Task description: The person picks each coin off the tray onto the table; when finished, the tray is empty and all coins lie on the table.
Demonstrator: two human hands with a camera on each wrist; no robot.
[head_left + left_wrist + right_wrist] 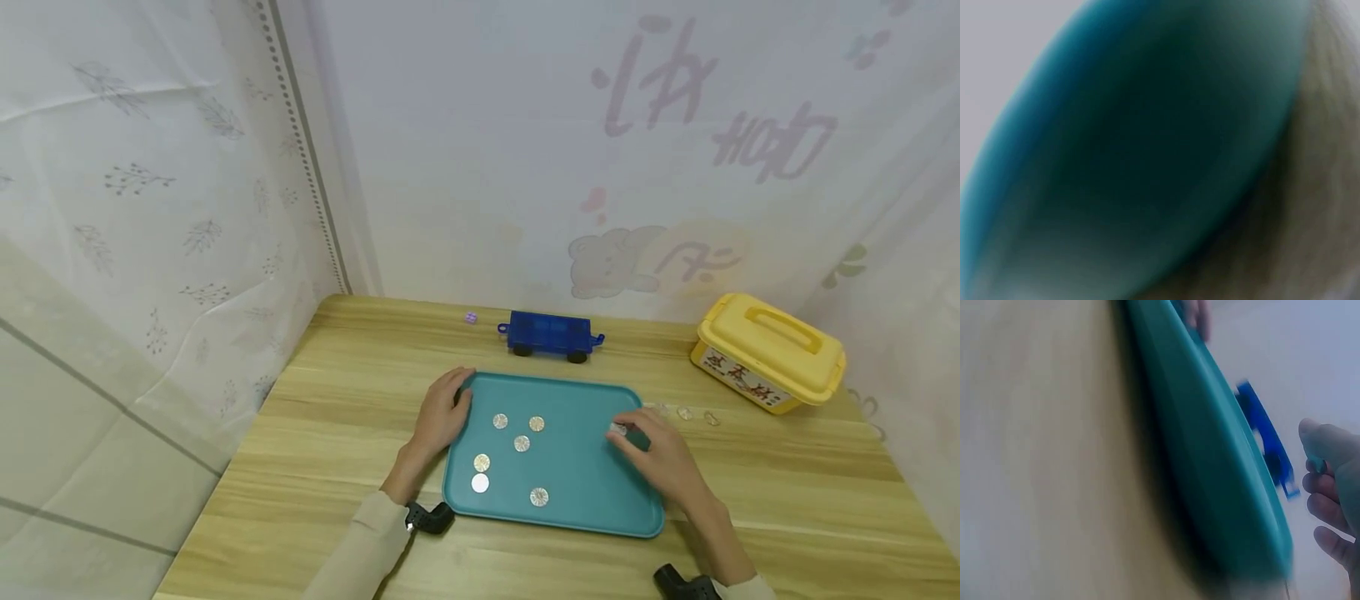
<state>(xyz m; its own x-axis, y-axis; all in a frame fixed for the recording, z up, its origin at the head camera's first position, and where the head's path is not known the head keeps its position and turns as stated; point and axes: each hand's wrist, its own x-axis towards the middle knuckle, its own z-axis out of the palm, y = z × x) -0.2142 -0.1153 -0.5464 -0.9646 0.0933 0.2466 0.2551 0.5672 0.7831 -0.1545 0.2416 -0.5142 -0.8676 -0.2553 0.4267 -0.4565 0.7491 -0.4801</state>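
Observation:
A teal tray (pixel 577 450) lies on the table with several round shiny discs on it, some silver and some gold-toned. Two of them, a gold-toned disc (pixel 482 462) and a plain pale disc (pixel 480 483), lie close together near its left side. My left hand (pixel 442 414) rests at the tray's upper left edge, fingers extended. Over the right part of the tray, my right hand (pixel 660 454) pinches a small silvery disc (pixel 617 428) between thumb and fingertips. The left wrist view is mostly filled by the blurred tray (pixel 1166 137).
Behind the tray stands a blue toy wagon (pixel 550 333), with a small purple piece (pixel 471 317) left of it. A yellow lidded box (pixel 768 350) stands at the back right. Several small clear pieces (pixel 685 412) lie right of the tray. Fabric walls border the table.

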